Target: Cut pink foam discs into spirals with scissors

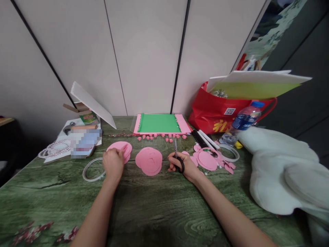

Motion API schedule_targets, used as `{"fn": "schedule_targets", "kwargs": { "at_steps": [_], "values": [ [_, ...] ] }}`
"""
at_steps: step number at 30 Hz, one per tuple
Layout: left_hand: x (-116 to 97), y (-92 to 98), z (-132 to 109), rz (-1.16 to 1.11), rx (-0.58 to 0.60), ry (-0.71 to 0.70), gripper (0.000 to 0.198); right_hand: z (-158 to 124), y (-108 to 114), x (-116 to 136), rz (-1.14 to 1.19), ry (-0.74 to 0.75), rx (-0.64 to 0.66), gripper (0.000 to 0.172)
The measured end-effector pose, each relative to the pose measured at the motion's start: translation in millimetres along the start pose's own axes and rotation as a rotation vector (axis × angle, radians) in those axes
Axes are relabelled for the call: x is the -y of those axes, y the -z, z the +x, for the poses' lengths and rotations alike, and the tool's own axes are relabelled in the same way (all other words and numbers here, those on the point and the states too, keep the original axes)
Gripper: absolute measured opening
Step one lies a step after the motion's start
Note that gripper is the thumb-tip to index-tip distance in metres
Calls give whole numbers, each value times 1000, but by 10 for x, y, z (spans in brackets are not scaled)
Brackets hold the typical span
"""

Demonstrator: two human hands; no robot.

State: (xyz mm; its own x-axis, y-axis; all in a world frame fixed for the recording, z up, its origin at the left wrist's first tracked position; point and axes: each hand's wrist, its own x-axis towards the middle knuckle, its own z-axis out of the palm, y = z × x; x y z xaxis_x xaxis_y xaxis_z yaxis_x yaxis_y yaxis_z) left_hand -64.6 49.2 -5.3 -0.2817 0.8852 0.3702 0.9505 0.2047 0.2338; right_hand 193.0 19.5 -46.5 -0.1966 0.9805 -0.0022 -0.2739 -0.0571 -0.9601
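My left hand is closed, its fingers pinching a folded-up bit of pink paper at a pile of pink paper circles. My right hand grips a pair of scissors by its black handle, blades pointing away from me. Between the hands lies a second stack of pink paper circles, overlapping and touched by neither hand. Beyond it, several small rolled pink paper pieces stand in a loose row. Pink offcuts and rings are scattered to the right of my right hand.
Tape rolls lie on the left and right. Green paper on pink sheets rests by the wall. A water bottle, red bag and pale plush stand at right; a phone and beads at left.
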Motion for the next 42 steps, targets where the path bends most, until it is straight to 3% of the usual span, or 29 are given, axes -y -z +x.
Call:
{"fn": "schedule_targets", "kwargs": {
  "at_steps": [6, 10, 13, 15, 16, 21, 24, 27, 31, 34, 38, 42],
  "values": [
    [-7, 23, -19, -74, -93, 1, 40, -1, -11, 1, -4, 8, -15, 26],
    [-41, 52, -37, -101, -247, -2, 33, -6, -12, -5, -18, 11, -8, 26],
    [-145, 84, -90, -375, -481, -93, 28, -3, -20, -9, -27, 27, -15, 26],
    [-272, 104, -176, -627, -545, -152, 23, -5, -32, 5, -28, 47, -28, 27],
    [-348, 110, -237, -730, -519, -142, 21, -10, -43, 19, -29, 57, -33, 28],
    [-679, 96, -579, -1130, -19, -58, 22, -66, -141, 126, -38, 95, -9, 42],
    [-757, 95, -685, -1220, 128, -88, 19, -90, -196, 161, -111, 146, -26, 41],
    [-770, 131, -696, -1258, 246, -137, 15, -93, -197, 164, -177, 188, -145, 36],
    [-751, 167, -686, -1180, 296, -156, 24, -94, -149, 167, -189, 263, -319, 36],
    [-743, 153, -704, -1130, 343, -160, 37, -110, -142, 184, -159, 304, -377, 33],
    [-758, 119, -709, -1277, 203, -94, 9, -136, -168, 203, -78, 301, -423, 33],
    [-751, 102, -692, -1263, 221, -1, 13, -146, -183, 203, -59, 301, -446, 34]
  ]
}}
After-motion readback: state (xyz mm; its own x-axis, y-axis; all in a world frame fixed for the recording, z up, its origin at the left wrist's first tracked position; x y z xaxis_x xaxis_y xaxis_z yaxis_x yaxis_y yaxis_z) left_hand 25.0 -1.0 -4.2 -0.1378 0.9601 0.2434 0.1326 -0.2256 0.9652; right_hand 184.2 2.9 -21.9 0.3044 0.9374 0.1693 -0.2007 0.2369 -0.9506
